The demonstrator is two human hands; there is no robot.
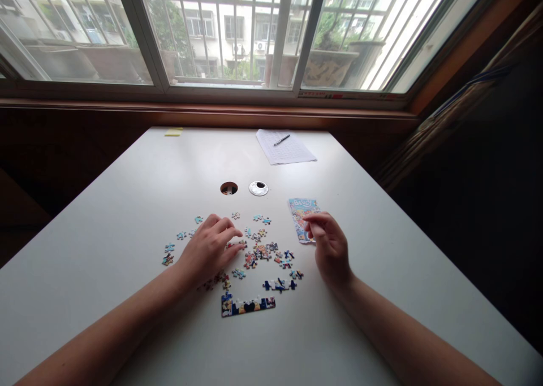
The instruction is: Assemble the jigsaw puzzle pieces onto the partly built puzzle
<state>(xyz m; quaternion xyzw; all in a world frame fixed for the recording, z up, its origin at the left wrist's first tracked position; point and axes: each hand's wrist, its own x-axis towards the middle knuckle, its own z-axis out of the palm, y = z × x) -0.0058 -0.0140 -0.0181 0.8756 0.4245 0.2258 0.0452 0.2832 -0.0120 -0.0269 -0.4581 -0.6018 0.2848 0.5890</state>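
Loose jigsaw pieces [261,252] lie scattered over the middle of the white table. My left hand [214,243] hovers at their left side, palm down, its thumb and forefinger apart beside a few small pieces [236,244]. My right hand [331,244] is raised over the lower right of a small colourful picture card [302,209] lettered "Bluey". Its fingers are curled in toward the thumb; whether a piece is between them is hidden. Closest to me lies a joined strip of puzzle [248,307] with a straight lower edge. Beyond it is a shorter joined row [279,285].
Past the pieces, the table [127,205] has a round hole [229,189] with a silver cover [258,189] beside it. Toward the window lie paper sheets [284,148] with a pen [281,140] on top. Yellow sticky notes [173,131] are at the far left edge.
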